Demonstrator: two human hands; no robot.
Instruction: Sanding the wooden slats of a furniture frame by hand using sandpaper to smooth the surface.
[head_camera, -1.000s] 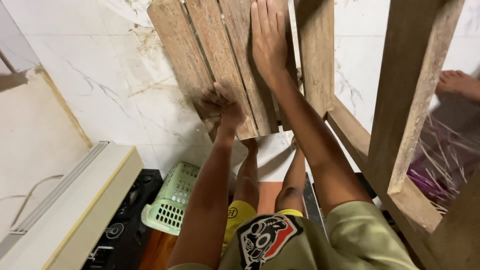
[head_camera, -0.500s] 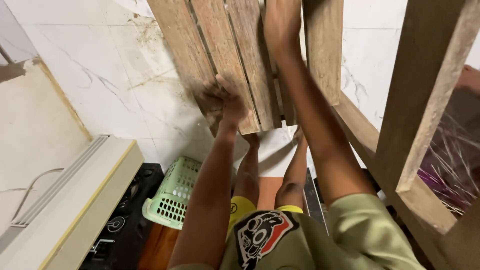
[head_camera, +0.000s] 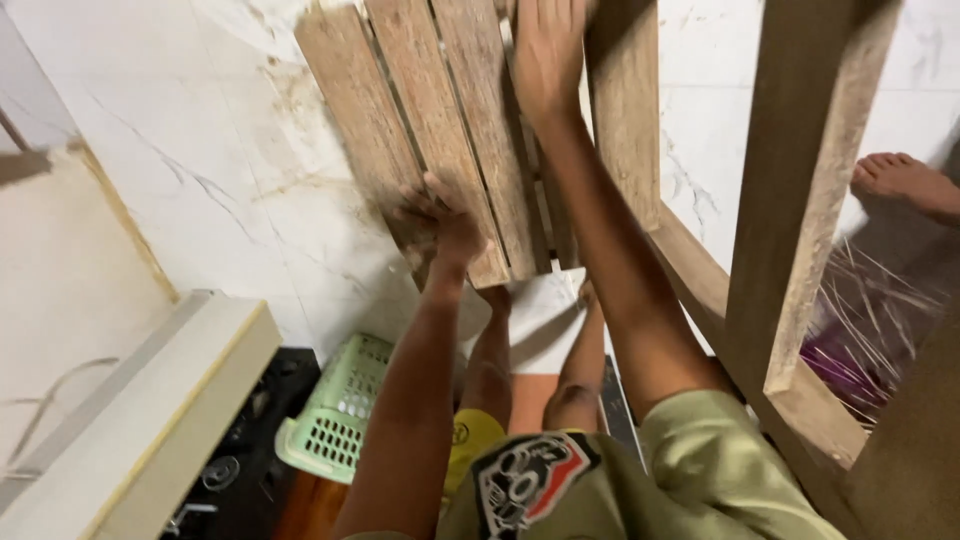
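Indoor light, moderately bright, even. Soft glare on white marble floor (head_camera: 220, 180). Motion blur smears left hand (head_camera: 435, 225) and green basket (head_camera: 340, 410). Wide-angle stretch at edges; wooden post (head_camera: 800, 200) soft.

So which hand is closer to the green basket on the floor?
Left. The left hand grips the slatted wooden panel's lower edge, above the green basket; the right hand presses higher up.

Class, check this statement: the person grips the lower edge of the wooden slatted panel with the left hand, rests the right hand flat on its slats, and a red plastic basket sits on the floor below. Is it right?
One detail is wrong: the plastic basket is pale green, not red, as the head view shows. The rest stands: the left hand grips the lower edge of the wooden slatted panel, and the right hand rests flat on its slats.
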